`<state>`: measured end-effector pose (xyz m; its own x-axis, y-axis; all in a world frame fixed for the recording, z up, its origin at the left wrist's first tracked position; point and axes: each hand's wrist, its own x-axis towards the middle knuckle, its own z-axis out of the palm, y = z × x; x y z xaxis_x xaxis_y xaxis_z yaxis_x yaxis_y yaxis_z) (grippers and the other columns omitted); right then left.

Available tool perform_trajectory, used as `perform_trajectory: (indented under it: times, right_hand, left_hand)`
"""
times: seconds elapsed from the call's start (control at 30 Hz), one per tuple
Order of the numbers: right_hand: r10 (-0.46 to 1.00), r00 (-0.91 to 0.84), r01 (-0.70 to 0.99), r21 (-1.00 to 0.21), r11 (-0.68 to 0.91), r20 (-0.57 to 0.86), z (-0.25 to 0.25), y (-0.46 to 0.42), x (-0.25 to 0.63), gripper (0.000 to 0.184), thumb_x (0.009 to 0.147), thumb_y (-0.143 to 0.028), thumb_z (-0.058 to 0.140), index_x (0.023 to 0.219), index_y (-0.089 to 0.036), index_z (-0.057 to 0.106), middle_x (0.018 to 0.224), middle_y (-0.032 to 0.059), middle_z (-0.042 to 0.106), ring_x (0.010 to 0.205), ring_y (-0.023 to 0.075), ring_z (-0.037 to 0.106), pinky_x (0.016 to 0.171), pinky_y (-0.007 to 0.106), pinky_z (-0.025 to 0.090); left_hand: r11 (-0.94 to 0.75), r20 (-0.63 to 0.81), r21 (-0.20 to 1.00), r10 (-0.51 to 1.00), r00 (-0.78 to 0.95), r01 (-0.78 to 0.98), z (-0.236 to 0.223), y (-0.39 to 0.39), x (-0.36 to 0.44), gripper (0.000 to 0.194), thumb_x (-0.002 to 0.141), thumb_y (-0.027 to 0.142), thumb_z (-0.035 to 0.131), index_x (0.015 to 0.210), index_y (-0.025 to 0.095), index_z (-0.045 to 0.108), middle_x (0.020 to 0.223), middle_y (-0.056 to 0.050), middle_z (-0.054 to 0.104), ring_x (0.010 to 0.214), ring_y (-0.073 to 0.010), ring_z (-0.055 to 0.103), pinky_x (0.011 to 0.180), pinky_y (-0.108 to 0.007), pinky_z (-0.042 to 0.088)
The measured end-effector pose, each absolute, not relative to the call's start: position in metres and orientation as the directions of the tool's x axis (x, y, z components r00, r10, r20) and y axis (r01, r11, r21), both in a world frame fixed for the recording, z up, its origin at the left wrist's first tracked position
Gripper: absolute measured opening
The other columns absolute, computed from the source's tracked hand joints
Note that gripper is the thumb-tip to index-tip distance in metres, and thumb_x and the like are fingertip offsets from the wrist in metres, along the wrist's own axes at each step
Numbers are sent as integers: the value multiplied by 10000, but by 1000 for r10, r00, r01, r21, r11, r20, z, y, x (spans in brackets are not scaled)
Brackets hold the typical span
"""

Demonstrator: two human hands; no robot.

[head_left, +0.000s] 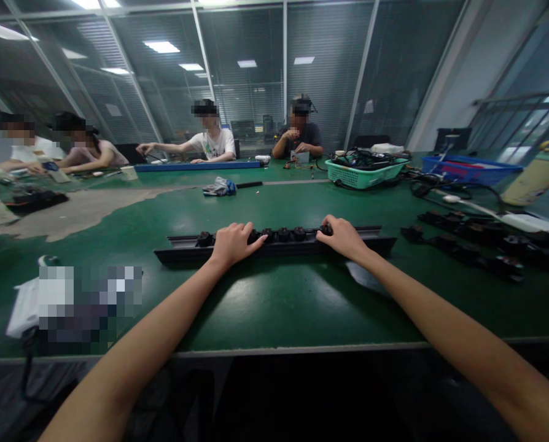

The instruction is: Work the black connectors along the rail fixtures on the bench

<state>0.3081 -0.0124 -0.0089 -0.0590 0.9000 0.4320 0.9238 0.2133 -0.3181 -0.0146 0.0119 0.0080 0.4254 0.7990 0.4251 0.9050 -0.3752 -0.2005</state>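
Observation:
A long black channel-shaped rail (286, 250) lies crosswise on the green table in front of me. Several small black round parts (282, 234) sit in a row inside its groove. My left hand (234, 243) rests over the left half of the rail, fingers bent over it and thumb pointing right beside a round part. Toward the right end, my right hand (344, 238) is closed with thumb and fingers around another black round part (327, 229) in the groove. Its fingertips partly cover that part. What lies under my left palm is hidden.
More black part strips (472, 242) lie at right, near cables. A green basket (366, 175) of cables and a blue basket (470, 170) stand behind. Gloves (219, 186) lie mid-table. At left are a white device (23, 304) and a blurred object. Several people sit across.

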Motion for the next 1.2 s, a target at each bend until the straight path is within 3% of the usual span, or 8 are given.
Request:
perform_trajectory:
  times: [0.7, 1.2]
  right_hand:
    - [942, -31, 963, -243, 117, 334, 0, -15, 323, 231, 919, -399, 622, 1021, -192, 621, 935, 116, 722, 862, 265, 650, 698, 319, 401]
    - [930, -38, 971, -205, 121, 366, -3, -14, 323, 187, 945, -389, 585, 999, -215, 627, 918, 108, 732, 849, 269, 656, 689, 322, 395]
  left_hand:
    - [-377, 417, -204, 801, 429, 903, 10, 10, -15, 691, 1015, 730, 251, 1032, 181, 671, 990, -167, 747, 930, -314, 685, 675, -339, 400]
    - [-379, 416, -201, 802, 429, 903, 9, 11, -15, 674, 1014, 725, 267, 1027, 186, 672, 994, -167, 746, 941, -313, 687, 687, -344, 413]
